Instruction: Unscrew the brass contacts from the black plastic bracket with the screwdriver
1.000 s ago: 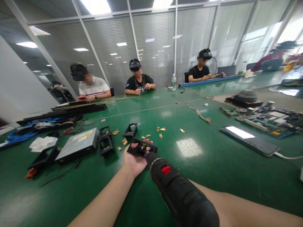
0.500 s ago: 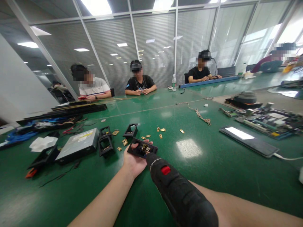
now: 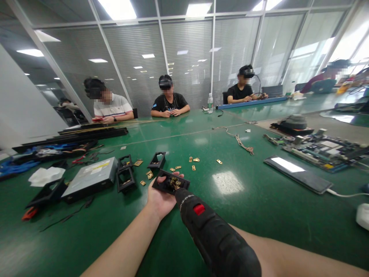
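My left hand (image 3: pixel 159 201) is palm up, fingers curled round a black rectangular frame (image 3: pixel 183 184) with small brass parts (image 3: pixel 174 181) inside. A black cordless drill (image 3: pixel 216 234) with a red switch points away from me, its tip at the brass parts in the frame. My right forearm (image 3: pixel 276 250) runs in under the drill; the drill body hides my right hand gripping it. Just beyond my left hand stands another black frame (image 3: pixel 157 161). Loose small brass plates (image 3: pixel 193 167) lie on the green table (image 3: pixel 248 215).
Two more black frames (image 3: pixel 126 180) stand at left, beside a silver disc drive (image 3: pixel 89 177). A phone (image 3: pixel 298 175) with a white cable and a circuit board (image 3: pixel 325 148) lie at right. A coiled cord (image 3: pixel 243 144) is farther back. Several people (image 3: pixel 170 102) sit across the table.
The whole view has shifted slightly, with things appearing a little further left. The drill tip stays at the brass parts and the frame remains in my left hand.
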Available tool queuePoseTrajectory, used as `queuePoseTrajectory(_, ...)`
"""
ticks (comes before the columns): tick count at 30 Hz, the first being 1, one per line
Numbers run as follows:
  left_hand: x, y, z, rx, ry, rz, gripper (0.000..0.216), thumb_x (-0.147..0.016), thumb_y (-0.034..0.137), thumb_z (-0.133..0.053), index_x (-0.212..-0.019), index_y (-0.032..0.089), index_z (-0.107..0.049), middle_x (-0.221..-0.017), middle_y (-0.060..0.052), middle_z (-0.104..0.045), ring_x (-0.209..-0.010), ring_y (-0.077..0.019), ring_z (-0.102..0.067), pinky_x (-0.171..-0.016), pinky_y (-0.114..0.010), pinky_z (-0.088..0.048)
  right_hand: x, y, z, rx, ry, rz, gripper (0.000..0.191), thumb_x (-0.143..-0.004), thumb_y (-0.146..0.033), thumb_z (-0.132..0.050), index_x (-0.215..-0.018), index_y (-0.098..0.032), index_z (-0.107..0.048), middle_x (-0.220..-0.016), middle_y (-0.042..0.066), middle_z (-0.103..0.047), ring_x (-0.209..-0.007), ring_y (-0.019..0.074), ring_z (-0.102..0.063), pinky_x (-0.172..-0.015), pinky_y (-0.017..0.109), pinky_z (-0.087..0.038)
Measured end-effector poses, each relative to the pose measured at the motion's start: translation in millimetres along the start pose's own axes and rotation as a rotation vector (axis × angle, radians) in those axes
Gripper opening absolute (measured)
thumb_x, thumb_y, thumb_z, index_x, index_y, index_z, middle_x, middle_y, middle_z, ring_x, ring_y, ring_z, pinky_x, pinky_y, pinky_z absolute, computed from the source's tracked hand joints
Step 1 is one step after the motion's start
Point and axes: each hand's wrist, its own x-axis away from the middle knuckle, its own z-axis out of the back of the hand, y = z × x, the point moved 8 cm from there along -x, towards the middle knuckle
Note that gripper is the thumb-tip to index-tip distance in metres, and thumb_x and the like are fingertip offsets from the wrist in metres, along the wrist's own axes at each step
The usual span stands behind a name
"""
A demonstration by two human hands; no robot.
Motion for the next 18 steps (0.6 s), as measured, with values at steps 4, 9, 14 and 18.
queuePoseTrajectory(4, 1, 0, -1, -0.009, -0.003, 0.007, 0.052, -0.076, 0.022, -0.055, -0.122, 0.005, -0.072, -0.107, -0.024, -0.079, -0.091, -0.0357, -0.08, -0.085, -0.053, -0.065, 33, 0, -18, -0.033, 0.019, -0.062, 0.038, -0.105, -0.045, -0.061, -0.134, -0.02, -0.063, -0.139, 0.014, -0.061, -0.127, 0.0277, -0.06, -0.102, 0.048, -0.057)
queuePoseTrajectory(9, 2, -1, -1, 0.002, 0.003, 0.006, 0.054, -0.075, 0.022, -0.055, -0.125, 0.007, -0.071, -0.109, -0.022, -0.079, -0.093, -0.0358, -0.08, -0.082, -0.053, -0.065, 82, 3, -50, -0.048, -0.083, -0.163, 0.031, -0.105, -0.042, -0.064, -0.127, -0.02, -0.066, -0.126, 0.01, -0.067, -0.106, 0.0213, -0.068, -0.091, 0.039, -0.062)
queuePoseTrajectory(14, 4, 0, -3, -0.005, 0.01, -0.001, 0.054, -0.077, 0.022, -0.053, -0.126, 0.006, -0.07, -0.106, -0.022, -0.079, -0.092, -0.0343, -0.08, -0.075, -0.047, -0.066, 91, 11, -60, -0.065, -0.173, -0.261, 0.031, -0.105, -0.04, -0.065, -0.126, -0.018, -0.066, -0.123, 0.01, -0.068, -0.105, 0.0208, -0.069, -0.088, 0.038, -0.063)
queuePoseTrajectory(18, 4, 0, -3, -0.007, 0.001, -0.001, 0.052, -0.077, 0.021, -0.054, -0.123, 0.004, -0.069, -0.105, -0.024, -0.078, -0.09, -0.0336, -0.08, -0.073, -0.044, -0.065, 84, 32, -58, -0.1, -0.24, -0.351, 0.045, -0.104, -0.054, -0.063, -0.12, -0.012, -0.068, -0.107, 0.01, -0.071, -0.091, 0.0186, -0.072, -0.082, 0.036, -0.063)
